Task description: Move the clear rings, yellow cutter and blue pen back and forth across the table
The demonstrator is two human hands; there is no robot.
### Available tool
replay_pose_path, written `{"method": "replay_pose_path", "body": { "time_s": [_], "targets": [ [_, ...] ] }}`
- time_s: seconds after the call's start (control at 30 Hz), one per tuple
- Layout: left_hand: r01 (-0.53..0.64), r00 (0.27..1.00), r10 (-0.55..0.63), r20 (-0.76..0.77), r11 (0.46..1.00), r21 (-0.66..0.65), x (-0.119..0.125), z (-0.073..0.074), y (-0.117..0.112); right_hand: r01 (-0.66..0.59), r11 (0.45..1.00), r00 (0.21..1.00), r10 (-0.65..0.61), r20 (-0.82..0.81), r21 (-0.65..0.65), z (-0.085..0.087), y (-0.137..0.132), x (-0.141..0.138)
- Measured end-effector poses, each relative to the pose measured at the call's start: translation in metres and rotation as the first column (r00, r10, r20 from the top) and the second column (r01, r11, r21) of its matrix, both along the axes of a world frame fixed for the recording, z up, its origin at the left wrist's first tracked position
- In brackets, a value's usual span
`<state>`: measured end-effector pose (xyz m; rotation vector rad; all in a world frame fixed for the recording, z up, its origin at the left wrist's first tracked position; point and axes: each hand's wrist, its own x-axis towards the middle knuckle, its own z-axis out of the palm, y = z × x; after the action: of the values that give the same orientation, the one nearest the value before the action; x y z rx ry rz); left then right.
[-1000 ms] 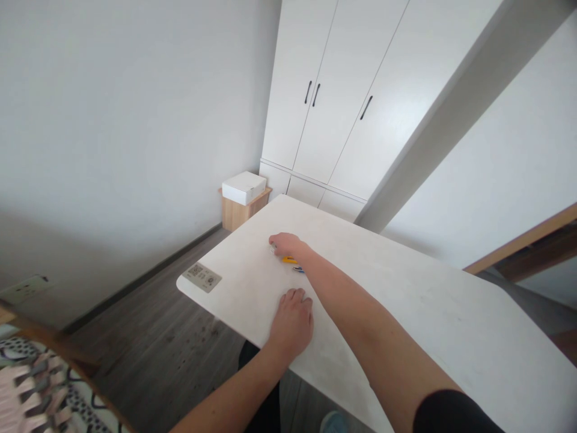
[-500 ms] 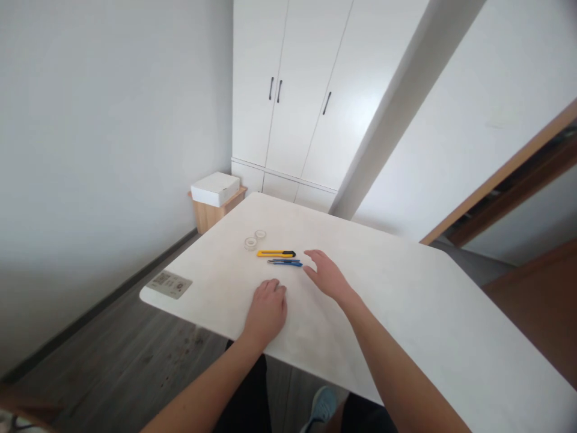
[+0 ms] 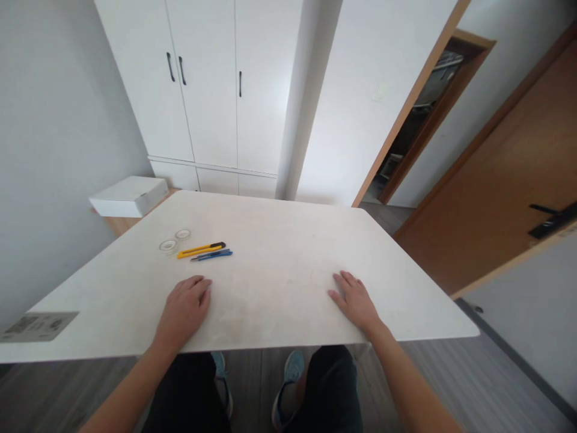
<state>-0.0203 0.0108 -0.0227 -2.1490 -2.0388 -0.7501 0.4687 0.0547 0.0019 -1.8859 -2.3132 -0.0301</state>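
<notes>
My left hand (image 3: 184, 307) lies flat on the white table (image 3: 288, 252) near its front edge, fingers loosely together, holding nothing. My right hand (image 3: 354, 297) rests flat on the table to the right, fingers spread, empty. Beyond my left hand lie a yellow utility knife (image 3: 201, 249) and a blue pen (image 3: 211, 255), side by side. Two small clear tape rolls (image 3: 175, 240) sit just left of the knife. Neither hand touches these items.
A label sticker (image 3: 38, 326) sits on the table's near left corner. A white box (image 3: 128, 196) rests on a wooden stand behind the table's left side. White wardrobe doors (image 3: 202, 84) fill the back wall. A brown door (image 3: 509, 174) stands at right.
My right hand left the knife, pen and tape rolls on the table, drew back and settled flat at the right. The view swung right, bringing the doorway into sight. My left hand stayed flat.
</notes>
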Motion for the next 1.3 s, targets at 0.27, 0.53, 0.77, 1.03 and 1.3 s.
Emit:
{"method": "replay_pose_path", "body": {
  "time_s": [0.27,0.53,0.77,1.03,1.3],
  "targets": [
    [-0.003,0.998,0.003,-0.055,1.0,0.005,-0.0023,0.0031,-0.0018,0.01,1.0,1.0,-0.009,0.024,-0.012,-0.0003,-0.0013,-0.0049],
    [0.008,0.998,-0.007,-0.063,1.0,0.026,-0.002,0.0008,-0.0019,0.007,1.0,1.0,-0.007,0.005,0.001,-0.0015,-0.0023,-0.0038],
    [0.006,0.999,-0.005,-0.054,1.0,0.02,-0.0016,0.002,-0.0031,0.021,1.0,1.0,-0.02,0.012,-0.019,-0.0012,-0.0019,-0.0038],
    [0.01,0.999,-0.009,-0.04,1.0,0.024,-0.0025,-0.0008,-0.0023,0.009,1.0,1.0,-0.009,-0.001,-0.003,-0.0036,-0.0012,-0.0019],
    [0.002,0.999,-0.002,-0.039,1.0,0.017,-0.0014,0.0003,-0.0027,0.013,1.0,1.0,-0.013,-0.007,-0.001,-0.0044,-0.001,-0.0015]
  ]
}}
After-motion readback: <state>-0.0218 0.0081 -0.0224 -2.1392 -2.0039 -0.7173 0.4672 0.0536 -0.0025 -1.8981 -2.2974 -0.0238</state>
